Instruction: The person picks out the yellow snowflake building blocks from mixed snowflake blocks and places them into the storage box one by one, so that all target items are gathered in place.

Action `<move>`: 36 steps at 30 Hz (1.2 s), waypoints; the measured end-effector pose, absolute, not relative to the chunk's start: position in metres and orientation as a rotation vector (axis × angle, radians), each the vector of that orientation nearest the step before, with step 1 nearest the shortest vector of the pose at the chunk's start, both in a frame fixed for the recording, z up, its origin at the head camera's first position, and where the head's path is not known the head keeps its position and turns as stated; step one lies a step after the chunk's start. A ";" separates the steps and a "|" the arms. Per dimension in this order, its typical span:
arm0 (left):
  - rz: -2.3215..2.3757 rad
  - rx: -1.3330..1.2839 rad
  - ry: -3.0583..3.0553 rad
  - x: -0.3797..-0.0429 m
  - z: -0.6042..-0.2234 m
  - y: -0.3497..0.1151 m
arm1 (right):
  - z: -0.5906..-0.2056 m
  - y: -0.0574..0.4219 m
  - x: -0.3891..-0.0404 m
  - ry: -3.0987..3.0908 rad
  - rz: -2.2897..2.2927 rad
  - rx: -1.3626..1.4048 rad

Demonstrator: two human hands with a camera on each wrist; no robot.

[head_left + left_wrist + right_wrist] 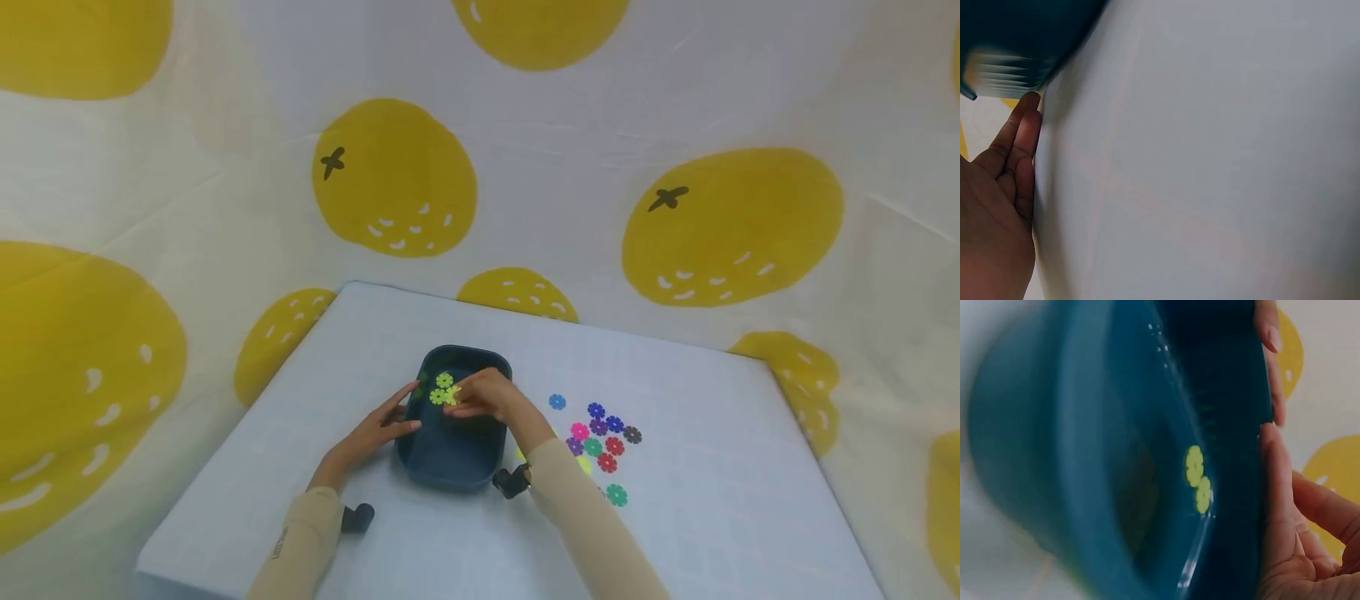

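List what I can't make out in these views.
Head: lettering on the left sleeve, too small.
Head: how many yellow discs lie beside the basin; the right sleeve blocks them.
Head: whether the right hand pinches the nearest disc; too small.
Left wrist: the basin's interior, turned away and cut off by the frame's edge.

My plastic tub (450, 457) is smooth and shiny inside, with bumpy ridges on its side. The snowflake discs (444, 380) in it look like plastic, and so do the loose discs (614, 446) at its three o'clock. My tabletop (712, 467) looks smooth and matt. At twelve o'clock, the backdrop (540, 208) looks like creased cloth. My sleeves (592, 521) look like matt cloth.
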State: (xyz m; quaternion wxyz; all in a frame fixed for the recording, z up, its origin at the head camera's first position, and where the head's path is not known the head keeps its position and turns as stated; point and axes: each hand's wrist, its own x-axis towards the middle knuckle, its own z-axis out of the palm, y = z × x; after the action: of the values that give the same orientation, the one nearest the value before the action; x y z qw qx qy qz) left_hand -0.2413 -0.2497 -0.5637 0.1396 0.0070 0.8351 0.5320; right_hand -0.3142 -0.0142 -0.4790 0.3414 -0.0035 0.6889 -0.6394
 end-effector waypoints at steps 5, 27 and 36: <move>1.538 0.039 2.416 -0.241 -0.562 -0.249 | -0.483 -0.025 -0.316 1.776 -1.689 0.009; 1.554 0.028 2.432 -0.237 -0.556 -0.249 | -0.477 -0.045 -0.335 1.803 -1.598 0.213; 1.548 0.012 2.431 -0.235 -0.556 -0.246 | -0.492 -0.048 -0.334 1.766 -1.575 0.336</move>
State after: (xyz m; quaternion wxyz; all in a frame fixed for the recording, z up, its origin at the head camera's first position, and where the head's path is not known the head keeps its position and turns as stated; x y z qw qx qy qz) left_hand -0.2353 -0.2463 -0.5565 0.1293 0.0042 0.8364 0.5327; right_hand -0.3340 -0.0485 -0.4922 0.3670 0.1307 0.6873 -0.6131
